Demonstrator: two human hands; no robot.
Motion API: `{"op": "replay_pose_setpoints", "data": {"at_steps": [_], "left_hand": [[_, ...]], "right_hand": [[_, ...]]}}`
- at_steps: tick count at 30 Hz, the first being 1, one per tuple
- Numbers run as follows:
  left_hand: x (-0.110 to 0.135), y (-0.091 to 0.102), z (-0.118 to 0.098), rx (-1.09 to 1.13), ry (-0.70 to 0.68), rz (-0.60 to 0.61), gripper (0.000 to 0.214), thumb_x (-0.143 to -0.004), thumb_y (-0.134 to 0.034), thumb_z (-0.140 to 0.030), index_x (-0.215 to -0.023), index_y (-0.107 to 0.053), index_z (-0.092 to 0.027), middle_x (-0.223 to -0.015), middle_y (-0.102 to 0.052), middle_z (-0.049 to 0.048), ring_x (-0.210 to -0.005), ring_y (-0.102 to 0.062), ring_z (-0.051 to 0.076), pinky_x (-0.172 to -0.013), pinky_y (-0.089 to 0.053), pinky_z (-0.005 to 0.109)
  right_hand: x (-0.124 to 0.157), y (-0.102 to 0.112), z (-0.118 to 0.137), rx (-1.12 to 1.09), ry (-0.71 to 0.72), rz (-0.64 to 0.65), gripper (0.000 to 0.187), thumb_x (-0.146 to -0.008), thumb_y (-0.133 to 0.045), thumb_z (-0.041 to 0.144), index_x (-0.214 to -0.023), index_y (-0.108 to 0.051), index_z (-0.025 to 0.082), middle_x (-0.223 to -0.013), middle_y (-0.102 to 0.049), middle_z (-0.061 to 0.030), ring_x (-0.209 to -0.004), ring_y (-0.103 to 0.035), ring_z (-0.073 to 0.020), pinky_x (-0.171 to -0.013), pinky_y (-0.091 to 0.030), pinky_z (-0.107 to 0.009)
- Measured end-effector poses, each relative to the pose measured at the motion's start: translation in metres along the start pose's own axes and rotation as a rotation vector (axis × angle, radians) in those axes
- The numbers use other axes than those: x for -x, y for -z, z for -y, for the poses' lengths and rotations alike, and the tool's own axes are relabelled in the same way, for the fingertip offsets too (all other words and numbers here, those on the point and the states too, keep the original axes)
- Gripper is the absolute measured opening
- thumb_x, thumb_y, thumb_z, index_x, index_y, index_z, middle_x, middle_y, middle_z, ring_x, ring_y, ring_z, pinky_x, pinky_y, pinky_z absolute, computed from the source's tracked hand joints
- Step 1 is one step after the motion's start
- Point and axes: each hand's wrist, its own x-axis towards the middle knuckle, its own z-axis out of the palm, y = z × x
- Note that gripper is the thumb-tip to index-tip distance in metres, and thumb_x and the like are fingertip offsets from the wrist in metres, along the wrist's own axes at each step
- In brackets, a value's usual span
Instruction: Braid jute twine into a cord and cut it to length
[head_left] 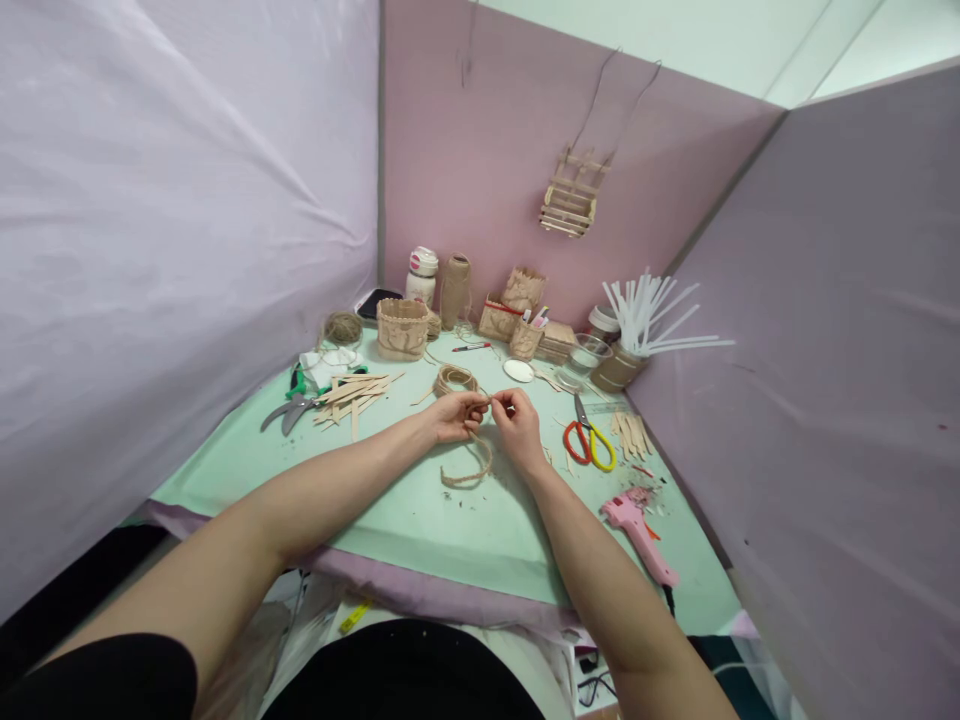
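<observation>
My left hand [459,414] and my right hand [517,422] meet over the middle of a mint green table [420,510]. Both pinch a braided jute cord [469,470] between the fingertips. The cord hangs down from the fingers and curls in a loop on the table just below them. A coil of the same jute cord [454,379] lies on the table right behind my left hand.
Red-and-yellow scissors [589,440] and a pink glue gun [639,530] lie to the right. Wooden sticks [352,392] and green pliers [294,402] lie to the left. Jute baskets [402,328], a twine ball [343,326], jars and white glue sticks [652,315] line the back wall.
</observation>
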Motion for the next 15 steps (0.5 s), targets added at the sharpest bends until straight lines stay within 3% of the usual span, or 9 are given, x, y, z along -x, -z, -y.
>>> {"op": "replay_pose_setpoints", "data": {"at_steps": [3, 9, 15], "left_hand": [[0.0, 0.001, 0.001, -0.053, -0.093, -0.012, 0.011, -0.06, -0.064, -0.015, -0.062, -0.054, -0.013, -0.055, -0.043, -0.0026, -0.047, -0.034, 0.005, -0.04, -0.018, 0.017], [0.0, 0.0, 0.01, -0.53, -0.547, -0.221, 0.02, -0.063, -0.067, -0.032, -0.072, -0.064, -0.013, -0.066, -0.057, 0.0008, -0.057, -0.044, 0.009, -0.05, -0.032, 0.021], [-0.001, 0.003, 0.009, -0.772, -0.704, -0.206, 0.021, -0.067, -0.063, -0.033, -0.075, -0.066, -0.013, -0.074, -0.064, 0.0042, -0.072, -0.055, 0.015, -0.068, -0.042, 0.027]], "right_hand": [[0.0, 0.001, 0.002, -0.008, 0.015, -0.009, 0.014, -0.077, -0.052, 0.034, -0.076, -0.057, 0.021, -0.08, -0.055, -0.0026, -0.076, -0.05, -0.0157, -0.069, -0.04, -0.028], [-0.004, 0.0, -0.006, -0.105, -0.153, -0.009, 0.023, -0.07, -0.062, 0.041, -0.077, -0.059, 0.02, -0.076, -0.059, -0.0027, -0.071, -0.051, -0.0155, -0.068, -0.041, -0.029], [-0.009, 0.002, -0.011, -0.283, -0.364, 0.067, 0.03, -0.06, -0.069, 0.044, -0.072, -0.059, 0.018, -0.062, -0.054, 0.0009, -0.056, -0.043, -0.0111, -0.051, -0.037, -0.025]]}}
